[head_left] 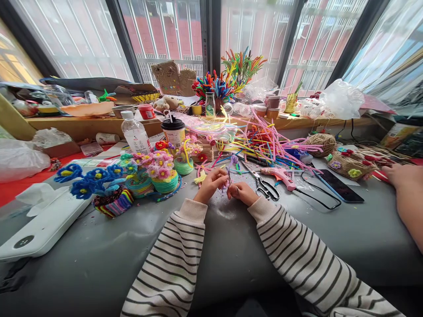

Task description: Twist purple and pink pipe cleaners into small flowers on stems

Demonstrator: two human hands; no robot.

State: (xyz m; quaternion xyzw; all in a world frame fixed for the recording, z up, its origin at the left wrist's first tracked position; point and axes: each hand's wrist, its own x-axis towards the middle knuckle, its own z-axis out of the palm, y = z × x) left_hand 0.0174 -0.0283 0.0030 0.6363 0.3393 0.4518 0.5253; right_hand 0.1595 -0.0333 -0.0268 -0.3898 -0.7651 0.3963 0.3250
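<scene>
My left hand (211, 186) is closed, its fingertips pinching a purple pipe-cleaner piece (224, 187) above the grey table. Close beside it, my right hand (243, 194) has its fingers curled round a small, thin, dark metal tool, possibly small scissors; the fingers hide most of it. Just beyond the hands is a purple pipe-cleaner flower (234, 159); I cannot tell whether it joins the held piece. Black-handled scissors (271, 192) lie right of my right hand, with a pink glue gun (282, 176) behind them. Small purple bits are scattered under my hands.
Pipe-cleaner flower pots (165, 181) stand left, near a white tissue-topped device (42, 224). Behind are a lidded cup (173, 131), a bottle (135, 134) and a pile of loose pipe cleaners (264, 141). At right are a phone (342, 186), twine (322, 144) and another person's arm (408, 198).
</scene>
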